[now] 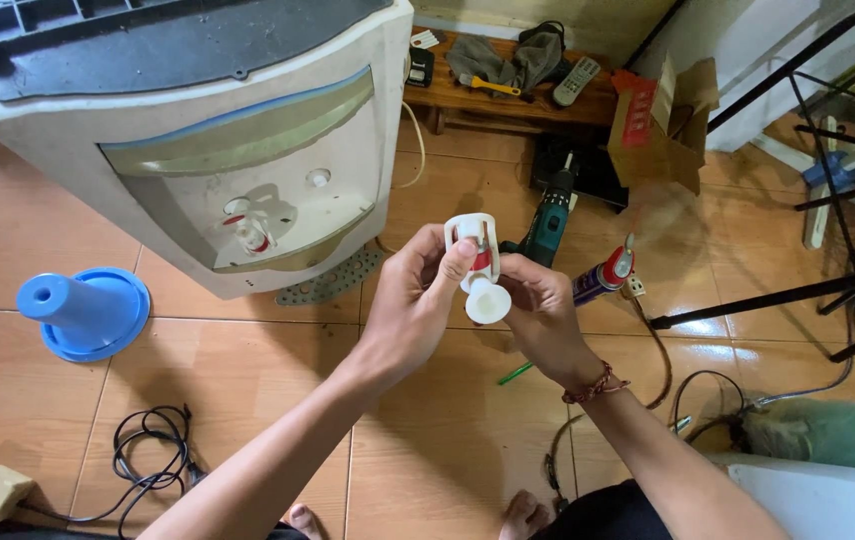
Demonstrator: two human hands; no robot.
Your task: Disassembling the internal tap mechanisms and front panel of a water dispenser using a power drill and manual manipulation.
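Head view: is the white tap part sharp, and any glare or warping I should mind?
Head view: the white tap part is sharp between the left hand and right hand; soft glare on the floor tiles; wide-angle bending at the frame edges.

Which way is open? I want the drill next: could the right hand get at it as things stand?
Probably not at once: the right hand shares the white tap with the left hand. Otherwise the drill lies unobstructed beyond.

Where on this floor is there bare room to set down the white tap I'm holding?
Both hands, left and right, hold the white tap. Bare tile lies between the blue funnel and your left forearm, in front of the water dispenser. Crowded: the right side, with the drill, spray can and loose cables; also lower left around the black cord.
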